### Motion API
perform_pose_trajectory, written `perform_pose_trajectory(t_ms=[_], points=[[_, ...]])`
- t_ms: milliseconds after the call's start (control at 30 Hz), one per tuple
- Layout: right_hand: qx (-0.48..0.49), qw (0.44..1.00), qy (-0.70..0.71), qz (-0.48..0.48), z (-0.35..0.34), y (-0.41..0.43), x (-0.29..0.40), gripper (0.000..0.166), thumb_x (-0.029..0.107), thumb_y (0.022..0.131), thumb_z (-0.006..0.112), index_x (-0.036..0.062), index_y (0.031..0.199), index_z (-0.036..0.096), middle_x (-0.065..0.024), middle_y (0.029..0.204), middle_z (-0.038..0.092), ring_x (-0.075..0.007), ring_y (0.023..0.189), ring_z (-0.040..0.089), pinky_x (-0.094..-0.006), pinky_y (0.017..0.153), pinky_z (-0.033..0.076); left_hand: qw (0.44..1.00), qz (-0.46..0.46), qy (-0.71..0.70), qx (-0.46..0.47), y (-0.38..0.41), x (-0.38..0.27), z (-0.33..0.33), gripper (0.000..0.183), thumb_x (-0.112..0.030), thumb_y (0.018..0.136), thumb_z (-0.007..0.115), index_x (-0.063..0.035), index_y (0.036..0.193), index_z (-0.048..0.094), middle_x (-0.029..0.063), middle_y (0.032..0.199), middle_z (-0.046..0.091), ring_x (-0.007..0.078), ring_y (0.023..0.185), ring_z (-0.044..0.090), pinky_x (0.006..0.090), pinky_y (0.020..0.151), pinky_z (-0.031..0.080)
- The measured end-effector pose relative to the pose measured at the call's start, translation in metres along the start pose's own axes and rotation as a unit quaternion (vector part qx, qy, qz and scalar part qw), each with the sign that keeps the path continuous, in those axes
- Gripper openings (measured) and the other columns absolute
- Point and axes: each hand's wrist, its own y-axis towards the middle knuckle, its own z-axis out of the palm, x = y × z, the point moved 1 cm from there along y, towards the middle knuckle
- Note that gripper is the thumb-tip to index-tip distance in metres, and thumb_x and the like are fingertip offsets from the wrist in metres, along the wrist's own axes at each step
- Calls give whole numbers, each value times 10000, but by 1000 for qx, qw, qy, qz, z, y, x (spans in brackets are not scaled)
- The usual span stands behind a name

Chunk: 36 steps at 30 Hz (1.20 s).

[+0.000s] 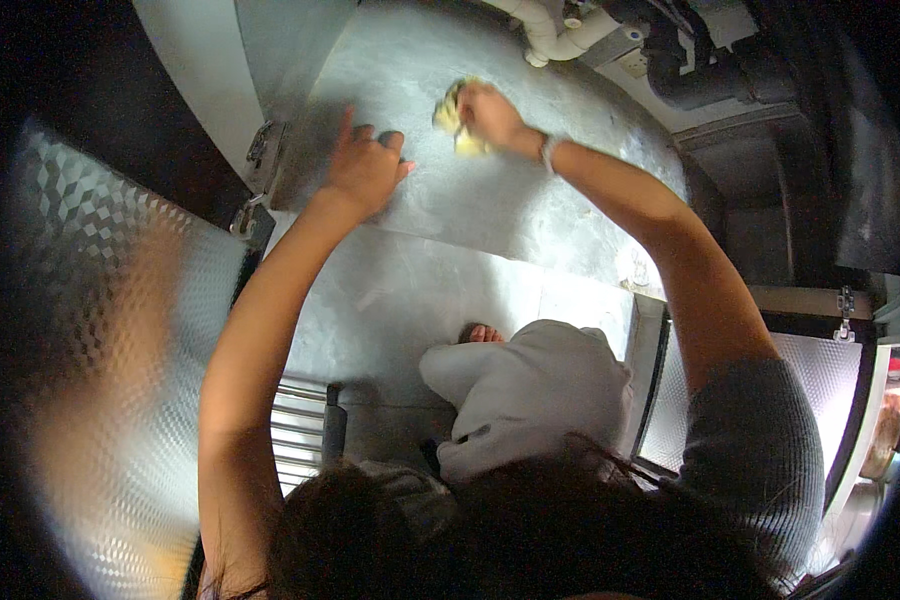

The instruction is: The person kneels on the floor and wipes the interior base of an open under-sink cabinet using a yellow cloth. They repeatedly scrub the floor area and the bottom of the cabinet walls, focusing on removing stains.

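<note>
Inside a cabinet, my right hand (487, 112) grips a crumpled yellow cloth (471, 142) with darker patches and presses it to the grey cabinet floor (450, 187). The cloth and fingers are a little blurred. To the left, my left hand (367, 169) is near the same grey surface with its fingers spread and nothing held. Whether its fingertips touch the surface cannot be told. A light band circles my right wrist.
White plastic pipes (559, 41) and a thick dark pipe (690, 79) run at the back right. Patterned doors stand open at left (187, 300) and right (810, 382), with metal hinges (259, 150). A slatted metal rack (300, 427) lies low at left.
</note>
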Motion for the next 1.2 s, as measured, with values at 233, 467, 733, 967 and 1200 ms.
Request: perform_pose_trajectory(t_ms=[233,467,733,967,1200], points=[[-36,997,62,-37,-10,-78,19,93,63,778,535,59,860,579,-78,1017,540,-278,998,508,-366,831,466,1000,12,25,-15,0,-6,2,413,-394,843,532,-71,1099,539,143,897,630,288,1035,538,524,1062,168],[-37,993,35,106,-6,31,-12,145,139,783,535,92,881,630,-132,1042,565,-335,986,542,-431,792,487,999,10,40,4,-3,-8,-5,405,-398,846,524,-96,1116,534,140,886,635,280,1049,535,517,1064,168],[-77,992,15,102,-1,64,-14,151,119,778,540,54,898,604,-140,984,584,-335,928,568,-415,771,482,999,26,32,11,-1,-5,-6,393,-378,860,511,-94,1132,518,141,849,630,286,1050,527,511,1065,168],[-77,994,29,-70,-6,-25,13,102,98,755,549,87,851,580,-85,964,561,-286,964,541,-397,768,490,999,32,26,-15,1,-5,-9,367,-375,851,522,-86,1077,526,143,826,627,303,1019,530,514,1058,188],[-36,994,15,101,-17,52,0,172,114,761,535,76,909,612,-146,1029,590,-337,981,554,-413,787,487,998,44,37,-13,3,-13,-11,364,-388,839,535,-83,1040,536,134,811,627,299,991,541,514,1058,189]])
